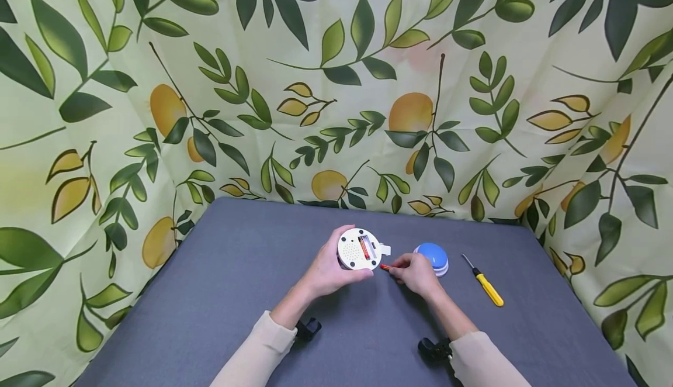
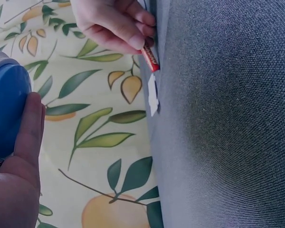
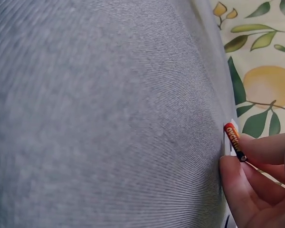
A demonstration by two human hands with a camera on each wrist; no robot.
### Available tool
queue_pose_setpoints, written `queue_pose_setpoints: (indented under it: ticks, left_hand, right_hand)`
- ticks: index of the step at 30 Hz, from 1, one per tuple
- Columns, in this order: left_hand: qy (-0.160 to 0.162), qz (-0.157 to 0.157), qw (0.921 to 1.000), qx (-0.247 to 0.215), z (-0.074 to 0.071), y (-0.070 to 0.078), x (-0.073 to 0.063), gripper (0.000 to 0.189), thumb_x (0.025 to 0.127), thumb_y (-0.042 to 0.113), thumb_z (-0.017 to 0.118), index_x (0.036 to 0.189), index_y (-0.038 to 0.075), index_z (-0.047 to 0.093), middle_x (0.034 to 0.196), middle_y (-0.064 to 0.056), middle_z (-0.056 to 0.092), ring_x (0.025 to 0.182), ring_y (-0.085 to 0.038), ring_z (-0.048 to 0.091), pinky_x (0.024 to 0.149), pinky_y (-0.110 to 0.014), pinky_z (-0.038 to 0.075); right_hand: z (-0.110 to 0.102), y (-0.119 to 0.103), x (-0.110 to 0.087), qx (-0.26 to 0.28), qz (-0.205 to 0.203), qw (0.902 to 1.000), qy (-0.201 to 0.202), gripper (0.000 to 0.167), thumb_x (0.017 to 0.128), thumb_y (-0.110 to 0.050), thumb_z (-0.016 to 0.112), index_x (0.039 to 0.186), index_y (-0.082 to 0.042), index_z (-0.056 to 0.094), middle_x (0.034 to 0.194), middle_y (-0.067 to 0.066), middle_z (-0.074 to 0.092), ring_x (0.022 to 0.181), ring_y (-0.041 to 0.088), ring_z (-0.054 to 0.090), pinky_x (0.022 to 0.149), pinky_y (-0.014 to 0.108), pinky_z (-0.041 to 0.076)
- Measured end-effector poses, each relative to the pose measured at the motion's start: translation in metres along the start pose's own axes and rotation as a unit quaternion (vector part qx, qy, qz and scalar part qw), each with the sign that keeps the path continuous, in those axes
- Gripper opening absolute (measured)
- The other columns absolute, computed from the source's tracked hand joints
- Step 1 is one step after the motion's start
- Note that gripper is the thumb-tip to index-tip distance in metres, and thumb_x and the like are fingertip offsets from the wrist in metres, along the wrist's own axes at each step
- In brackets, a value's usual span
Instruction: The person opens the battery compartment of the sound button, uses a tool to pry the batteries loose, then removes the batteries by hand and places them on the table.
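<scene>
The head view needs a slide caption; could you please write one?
Left hand holds a round device, battery bay open; right hand pinches a battery nearby.

batt [image 3: 234,141]: red/blk | held unit [image 1: 348,253]: wht/blu | tbl [image 1: 210,293]: gry | scrwdrvr [image 1: 490,290]: yel/blk | bkdrp [image 1: 347,97]: leaf ptn
</scene>
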State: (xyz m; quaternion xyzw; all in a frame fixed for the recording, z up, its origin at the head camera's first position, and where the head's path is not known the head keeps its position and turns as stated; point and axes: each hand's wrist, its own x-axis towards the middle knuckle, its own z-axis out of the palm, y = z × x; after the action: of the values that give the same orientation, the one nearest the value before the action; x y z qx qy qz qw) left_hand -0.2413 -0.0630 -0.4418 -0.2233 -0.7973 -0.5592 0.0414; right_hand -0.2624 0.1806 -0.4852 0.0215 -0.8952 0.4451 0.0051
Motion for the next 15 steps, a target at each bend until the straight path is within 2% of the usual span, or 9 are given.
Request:
queue_pose_setpoints:
  ticks: [8,11,15]
  left_hand:
    - [-0.002,0.0,1.0,0.001,0.0,0.0,0.0,0.097,0.068,0.032,0.094,0.149,0.025,0.041,0.124,0.003,0.06,0.108,-0.016,0.056,0.096,-0.04,0.042]
    - [-0.002,0.002,1.0,0.001,0.0,-0.001,0.0,0.097,0.068,0.032,0.094,0.149,0.025,0.041,0.125,0.002,0.06,0.109,-0.016,0.056,0.096,-0.04,0.042]
    - [-0.005,0.004,1.0,0.001,0.0,-0.001,0.0,0.096,0.069,0.031,0.093,0.149,0.024,0.041,0.126,0.002,0.06,0.11,-0.017,0.056,0.097,-0.04,0.042]
  right_hand:
    - [-0.002,0.0,-0.001,-0.01,-0.02,0.9995,0.023,0.004,0.085,-0.003,0.079,0.083,-0.001,0.076,0.07,0.003,0.068,0.059,0.013,0.064,0.054,0.026,0.05]
    - [-0.006,-0.003,-0.002,0.008,-0.028,0.9991,0.031,0.005,0.088,-0.005,0.076,0.09,0.0,0.076,0.074,0.005,0.069,0.063,0.014,0.064,0.057,0.026,0.05]
    - [-0.015,-0.014,-0.005,0.056,-0.059,0.996,0.036,0.014,0.092,-0.007,0.074,0.102,0.002,0.075,0.084,0.013,0.071,0.07,0.022,0.066,0.062,0.027,0.052]
